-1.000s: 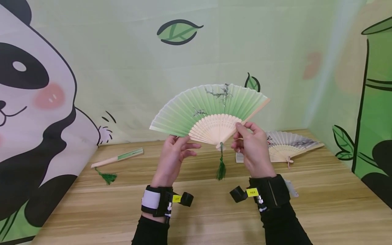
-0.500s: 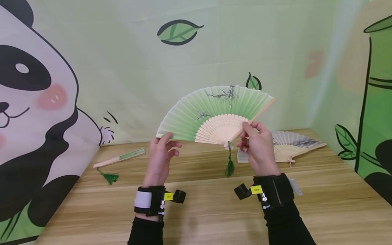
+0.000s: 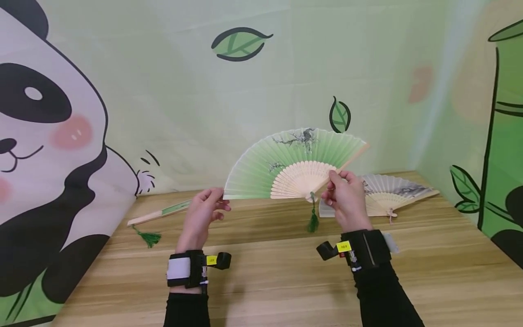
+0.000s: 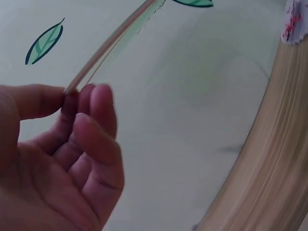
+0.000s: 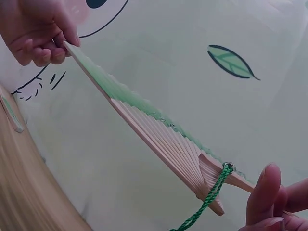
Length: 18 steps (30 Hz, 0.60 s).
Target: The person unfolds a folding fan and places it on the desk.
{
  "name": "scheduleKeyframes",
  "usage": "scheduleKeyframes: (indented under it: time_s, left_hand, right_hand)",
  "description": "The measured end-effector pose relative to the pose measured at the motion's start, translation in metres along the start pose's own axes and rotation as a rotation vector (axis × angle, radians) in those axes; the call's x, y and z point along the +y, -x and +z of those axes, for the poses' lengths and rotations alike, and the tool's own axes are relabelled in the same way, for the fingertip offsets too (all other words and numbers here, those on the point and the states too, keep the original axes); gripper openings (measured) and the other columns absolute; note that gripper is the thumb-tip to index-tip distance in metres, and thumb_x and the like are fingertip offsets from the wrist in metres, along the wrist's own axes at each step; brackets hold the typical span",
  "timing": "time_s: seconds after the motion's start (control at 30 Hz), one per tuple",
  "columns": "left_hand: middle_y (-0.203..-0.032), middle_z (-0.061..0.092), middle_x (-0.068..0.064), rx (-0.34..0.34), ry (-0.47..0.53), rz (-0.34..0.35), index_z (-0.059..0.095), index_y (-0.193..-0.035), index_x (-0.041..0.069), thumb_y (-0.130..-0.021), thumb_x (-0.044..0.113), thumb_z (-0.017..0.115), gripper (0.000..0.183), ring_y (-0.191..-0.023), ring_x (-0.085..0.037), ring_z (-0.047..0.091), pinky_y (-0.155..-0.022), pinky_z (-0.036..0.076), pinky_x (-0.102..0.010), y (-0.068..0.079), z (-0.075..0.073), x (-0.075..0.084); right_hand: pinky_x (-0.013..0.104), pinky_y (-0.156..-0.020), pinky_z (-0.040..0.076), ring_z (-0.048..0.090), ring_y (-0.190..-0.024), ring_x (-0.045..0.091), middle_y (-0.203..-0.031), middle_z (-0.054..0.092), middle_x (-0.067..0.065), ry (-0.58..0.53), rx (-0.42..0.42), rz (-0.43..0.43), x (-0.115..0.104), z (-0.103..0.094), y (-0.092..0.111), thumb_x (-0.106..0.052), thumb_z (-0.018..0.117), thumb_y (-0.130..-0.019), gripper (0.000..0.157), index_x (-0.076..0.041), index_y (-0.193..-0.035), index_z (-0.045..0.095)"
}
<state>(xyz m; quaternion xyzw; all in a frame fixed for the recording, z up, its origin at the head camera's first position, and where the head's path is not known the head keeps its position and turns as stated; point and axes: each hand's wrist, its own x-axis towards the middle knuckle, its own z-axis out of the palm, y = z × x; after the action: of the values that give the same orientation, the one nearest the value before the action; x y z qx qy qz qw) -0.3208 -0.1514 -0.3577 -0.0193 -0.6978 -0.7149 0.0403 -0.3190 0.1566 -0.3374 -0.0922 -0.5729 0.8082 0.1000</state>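
A green folding fan (image 3: pixel 253 181) with pale wooden ribs is spread wide above the table, a dark branch pattern on its leaf. My left hand (image 3: pixel 200 215) pinches its left outer tip between thumb and fingers, which the left wrist view shows at the end of the guard stick (image 4: pixel 113 41). On the other side, my right hand (image 3: pixel 347 197) grips the right guard stick near the pivot with thumb and curled fingers. A green tassel (image 3: pixel 313 220) hangs from the pivot; its cord (image 5: pixel 214 192) crosses the ribs in the right wrist view.
A folded fan (image 3: pixel 153 215) with its own green tassel (image 3: pixel 149 238) lies on the wooden table (image 3: pixel 278 268) at the left. Behind my right hand lies an open grey-white fan (image 3: pixel 392 193). A printed cloth backdrop (image 3: pixel 171 81) rises at the table's back.
My left hand has slid leftward along the fan's lower edge to its outer tip and now pinches it. The fan has come lower and shifted slightly right, along with my right hand.
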Motion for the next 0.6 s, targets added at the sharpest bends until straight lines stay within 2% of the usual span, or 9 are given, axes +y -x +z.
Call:
scheduleKeyframes:
  time_s: [0.1, 0.2, 0.33, 0.47, 0.6]
  left_hand:
    - [-0.087, 0.063, -0.009, -0.047, -0.110, -0.023, 0.064, -0.103, -0.002, -0.103, 0.029, 0.052, 0.033, -0.076, -0.019, 0.064, -0.060, 0.049, -0.026, 0.000, -0.006, -0.001]
    - [-0.083, 0.064, -0.010, -0.089, -0.221, -0.048, 0.064, -0.096, -0.002, -0.103, 0.030, 0.050, 0.036, -0.075, -0.021, 0.064, -0.060, 0.048, -0.028, 0.003, -0.009, 0.001]
    - [-0.080, 0.066, -0.013, -0.168, -0.359, -0.104, 0.064, -0.089, -0.001, -0.104, 0.034, 0.047, 0.042, -0.073, -0.023, 0.065, -0.062, 0.049, -0.032, 0.007, -0.011, 0.004]
    - [-0.079, 0.068, -0.013, -0.272, -0.436, -0.176, 0.065, -0.086, 0.000, -0.104, 0.040, 0.045, 0.048, -0.074, -0.028, 0.067, -0.063, 0.051, -0.034, 0.010, -0.014, 0.003]
    - [-0.076, 0.070, -0.012, -0.396, -0.469, -0.225, 0.066, -0.084, 0.001, -0.103, 0.044, 0.045, 0.052, -0.076, -0.031, 0.069, -0.060, 0.052, -0.032, 0.012, -0.019, -0.001]
  right_hand:
    - [0.022, -0.049, 0.039, 0.054, -0.053, 0.011, -0.075, 0.049, 0.001, 0.011, 0.015, 0.025, 0.005, -0.002, -0.004, -0.024, 0.051, -0.103, 0.018, -0.011, -0.095, 0.041]
    - [0.022, -0.050, 0.040, 0.056, -0.055, 0.011, -0.076, 0.049, 0.001, 0.010, 0.018, 0.045, 0.010, -0.004, -0.008, -0.024, 0.050, -0.104, 0.018, -0.011, -0.095, 0.042]
    - [0.022, -0.051, 0.040, 0.056, -0.056, 0.011, -0.077, 0.049, 0.001, 0.001, 0.022, 0.082, 0.018, -0.007, -0.013, -0.024, 0.049, -0.104, 0.019, -0.011, -0.094, 0.041]
    - [0.022, -0.051, 0.040, 0.056, -0.056, 0.010, -0.077, 0.047, 0.000, -0.023, 0.022, 0.131, 0.026, -0.009, -0.019, -0.024, 0.048, -0.104, 0.017, -0.012, -0.095, 0.040]
    - [0.021, -0.049, 0.040, 0.057, -0.054, 0.009, -0.075, 0.047, -0.001, -0.024, 0.013, 0.177, 0.036, -0.011, -0.026, -0.022, 0.049, -0.104, 0.017, -0.012, -0.094, 0.039]
